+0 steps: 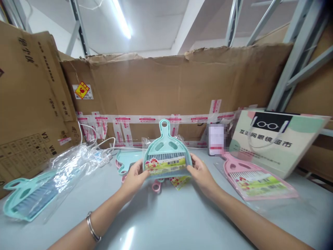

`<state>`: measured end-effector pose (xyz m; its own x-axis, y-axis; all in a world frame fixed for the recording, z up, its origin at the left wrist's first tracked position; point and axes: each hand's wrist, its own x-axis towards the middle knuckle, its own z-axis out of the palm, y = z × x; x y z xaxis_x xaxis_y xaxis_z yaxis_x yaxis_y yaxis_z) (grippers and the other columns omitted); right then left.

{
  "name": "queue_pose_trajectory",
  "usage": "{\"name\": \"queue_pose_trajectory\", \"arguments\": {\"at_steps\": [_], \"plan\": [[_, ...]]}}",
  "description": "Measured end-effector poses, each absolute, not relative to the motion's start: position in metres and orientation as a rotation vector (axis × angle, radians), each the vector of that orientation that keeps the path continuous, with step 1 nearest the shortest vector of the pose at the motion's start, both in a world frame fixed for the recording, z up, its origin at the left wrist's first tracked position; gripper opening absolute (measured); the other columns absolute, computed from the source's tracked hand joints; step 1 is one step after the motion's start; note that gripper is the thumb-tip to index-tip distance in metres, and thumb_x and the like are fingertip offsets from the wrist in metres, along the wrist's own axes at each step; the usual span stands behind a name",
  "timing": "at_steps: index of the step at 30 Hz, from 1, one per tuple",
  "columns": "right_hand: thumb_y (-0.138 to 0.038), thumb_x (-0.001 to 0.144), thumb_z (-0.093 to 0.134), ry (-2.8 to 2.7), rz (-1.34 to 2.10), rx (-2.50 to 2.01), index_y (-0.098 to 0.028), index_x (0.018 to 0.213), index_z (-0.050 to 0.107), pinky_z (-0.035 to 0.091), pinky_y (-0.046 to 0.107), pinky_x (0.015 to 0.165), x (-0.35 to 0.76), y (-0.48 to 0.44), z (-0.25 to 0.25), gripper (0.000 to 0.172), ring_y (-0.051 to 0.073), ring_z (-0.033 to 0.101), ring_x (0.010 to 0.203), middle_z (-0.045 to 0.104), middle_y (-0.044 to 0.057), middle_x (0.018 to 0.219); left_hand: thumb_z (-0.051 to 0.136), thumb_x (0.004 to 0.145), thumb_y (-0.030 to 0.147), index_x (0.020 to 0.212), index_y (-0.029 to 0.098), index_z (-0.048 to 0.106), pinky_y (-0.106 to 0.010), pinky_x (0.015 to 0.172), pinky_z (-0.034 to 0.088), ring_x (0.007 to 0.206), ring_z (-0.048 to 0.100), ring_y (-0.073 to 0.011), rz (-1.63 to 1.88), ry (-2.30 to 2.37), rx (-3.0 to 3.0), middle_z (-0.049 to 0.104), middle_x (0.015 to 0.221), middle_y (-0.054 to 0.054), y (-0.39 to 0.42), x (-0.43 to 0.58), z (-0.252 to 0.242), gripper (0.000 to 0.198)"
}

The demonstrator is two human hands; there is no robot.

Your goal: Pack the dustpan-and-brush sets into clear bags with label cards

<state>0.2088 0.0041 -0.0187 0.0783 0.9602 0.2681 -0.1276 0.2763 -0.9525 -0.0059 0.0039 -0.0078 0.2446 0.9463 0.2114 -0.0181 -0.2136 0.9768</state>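
Observation:
Both my hands hold up a mint-green dustpan and brush set [166, 147], handle upward. Across its front runs a printed label card [165, 164], with blue-grey bristles showing above it. My left hand [135, 175] grips the lower left edge, thumb in front. On the lower right edge my right hand [199, 170] has the same kind of grip. Behind and below the set lie another mint dustpan [127, 160], a pink ring-shaped handle end [156, 186] and a loose label card [179, 181], all partly hidden.
At the left lies a mint dustpan set [33, 194] beside clear plastic bags [75, 163]. A pink dustpan set [257, 178] rests at the right, near a paper bag [275, 142] and a phone-like device [216, 139]. A cardboard wall [166, 83] bounds the grey table [156, 222].

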Motion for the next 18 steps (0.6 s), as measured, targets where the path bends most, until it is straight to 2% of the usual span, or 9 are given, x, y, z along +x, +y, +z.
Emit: {"name": "queue_pose_trajectory", "arguments": {"at_steps": [2,4,12,16,18], "plan": [[-0.015,0.057,0.05,-1.193,1.028,-0.973,-0.018,0.096,0.057,0.045,0.031,0.082,0.209,0.004,-0.0196,0.04,0.019,0.058,0.091,0.065,0.003,0.096,0.053,0.062,0.014,0.101,0.013,0.057,-0.032,0.078,0.049,0.092,0.061,-0.0217,1.097,0.97,1.448,0.067,0.095,-0.006,0.0052,-0.0072,-0.0091,0.039],[-0.015,0.058,0.049,-1.197,1.047,-0.994,-0.019,0.092,0.056,0.045,0.029,0.077,0.2091,0.0032,-0.02,0.036,0.019,0.059,0.089,0.065,0.002,0.093,0.05,0.057,0.011,0.092,0.014,0.058,-0.029,0.07,0.049,0.089,0.061,-0.0217,1.08,1.0,1.401,0.068,0.091,-0.004,0.0061,-0.0081,-0.0107,0.036],[-0.016,0.063,0.047,-1.219,1.078,-0.991,-0.021,0.093,0.056,0.044,0.025,0.072,0.2108,0.0027,-0.0234,0.032,0.017,0.058,0.085,0.065,-0.001,0.09,0.05,0.055,0.011,0.084,0.016,0.057,-0.025,0.058,0.048,0.077,0.062,-0.0181,1.064,1.03,1.317,0.067,0.087,-0.002,0.0091,-0.0117,-0.0157,0.03],[-0.028,0.072,0.056,-1.372,1.018,-1.006,-0.023,0.102,0.055,0.045,0.027,0.077,0.2142,0.0042,-0.0273,0.03,0.017,0.057,0.089,0.064,0.0,0.098,0.051,0.057,0.011,0.087,0.016,0.054,-0.026,0.06,0.049,0.076,0.063,-0.0183,1.015,1.027,1.239,0.067,0.086,-0.003,0.0105,-0.0148,-0.0154,0.031],[-0.034,0.072,0.061,-1.419,0.976,-1.009,-0.023,0.104,0.056,0.046,0.028,0.077,0.2165,0.0066,-0.0247,0.034,0.017,0.057,0.088,0.065,0.0,0.096,0.053,0.059,0.012,0.092,0.017,0.054,-0.027,0.062,0.05,0.078,0.063,-0.0181,0.985,1.007,1.239,0.067,0.089,-0.003,0.0087,-0.0145,-0.0128,0.033]]}}
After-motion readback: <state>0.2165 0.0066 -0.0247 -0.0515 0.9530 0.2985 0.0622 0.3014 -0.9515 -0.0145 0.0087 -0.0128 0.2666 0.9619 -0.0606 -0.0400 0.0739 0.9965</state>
